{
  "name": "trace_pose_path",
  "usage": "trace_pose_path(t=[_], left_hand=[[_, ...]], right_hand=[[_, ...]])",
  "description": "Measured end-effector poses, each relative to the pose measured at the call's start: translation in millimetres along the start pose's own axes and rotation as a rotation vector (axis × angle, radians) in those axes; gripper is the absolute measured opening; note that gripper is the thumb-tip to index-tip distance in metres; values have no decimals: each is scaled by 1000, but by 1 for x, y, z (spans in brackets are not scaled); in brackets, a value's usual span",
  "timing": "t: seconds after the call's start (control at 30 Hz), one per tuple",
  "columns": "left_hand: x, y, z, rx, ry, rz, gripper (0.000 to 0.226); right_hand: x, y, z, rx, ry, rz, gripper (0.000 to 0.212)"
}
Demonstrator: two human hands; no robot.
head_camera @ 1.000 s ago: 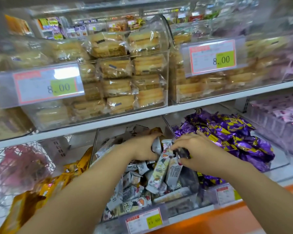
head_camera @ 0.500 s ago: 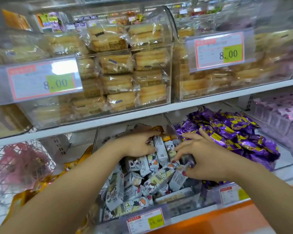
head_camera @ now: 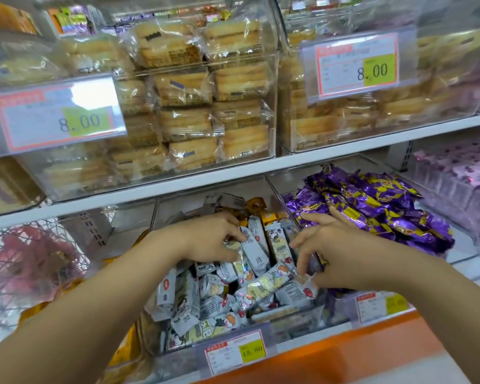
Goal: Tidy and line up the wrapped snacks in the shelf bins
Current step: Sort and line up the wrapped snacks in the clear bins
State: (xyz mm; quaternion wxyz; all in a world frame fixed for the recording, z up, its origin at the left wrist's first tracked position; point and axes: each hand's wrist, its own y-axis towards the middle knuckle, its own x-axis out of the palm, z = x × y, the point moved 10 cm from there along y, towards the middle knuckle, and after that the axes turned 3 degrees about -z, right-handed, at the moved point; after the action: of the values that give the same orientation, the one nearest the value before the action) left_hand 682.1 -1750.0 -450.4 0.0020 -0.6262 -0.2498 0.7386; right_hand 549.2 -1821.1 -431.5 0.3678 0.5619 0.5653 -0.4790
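The left grip (head_camera: 205, 239) pinched an upright wrapped snack (head_camera: 254, 246); the right grip (head_camera: 336, 250) pinched a lying packet (head_camera: 302, 281) under its fingers. Each was best stood straight against the row (head_camera: 275, 239) between both grips.

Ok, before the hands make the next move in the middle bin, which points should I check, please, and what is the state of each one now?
1. Left grip holds a snack: ok; its fingers pinch a white bar standing on end at the back.
2. Right grip holds a snack: cannot tell; its fingertips point down among packets at the right side of the middle bin.
3. Snacks lined up: not ok; a few bars stand in a row at the back, those in front lie crossed, like the long cartoon bar.
4. Price tag readable: ok; it shows 15.80.
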Motion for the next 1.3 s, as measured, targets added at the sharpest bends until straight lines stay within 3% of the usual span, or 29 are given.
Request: trace_pose_path(t=[0.1, 0.23, 0.33, 0.5, 0.8, 0.9, 1.13, 1.23, 1.3], left_hand=[[-8, 2, 6, 16, -130, 62, 12], [-39, 21, 0, -51, -214, 290, 23], [-53, 44, -1, -77, -321, 378, 28], [-18, 84, 1, -116, -251, 76, 62], [-7, 92, 3, -116, -181, -49, 70], [-8, 91, 2, -111, -247, 10, 69], [-26, 75, -5, -92, -672, 270, 55], [-40, 65, 1, -90, -561, 348, 34], [-47, 49, 6, -40, -537, 405, 33]], right_hand=[[-11, -1, -3, -32, 135, 97, 12], [-41, 1, -1, -61, 174, 384, 7], [-51, 3, 5, -55, 163, 498, 10], [-45, 6, 18, -40, 191, 517, 9], [-40, 8, 29, -26, 206, 486, 7], [-40, 8, 26, -17, 209, 486, 10], [-40, 9, 22, -21, 216, 475, 13], [-40, 10, 20, -22, 219, 474, 12], [-41, 11, 18, -20, 201, 482, 13]])
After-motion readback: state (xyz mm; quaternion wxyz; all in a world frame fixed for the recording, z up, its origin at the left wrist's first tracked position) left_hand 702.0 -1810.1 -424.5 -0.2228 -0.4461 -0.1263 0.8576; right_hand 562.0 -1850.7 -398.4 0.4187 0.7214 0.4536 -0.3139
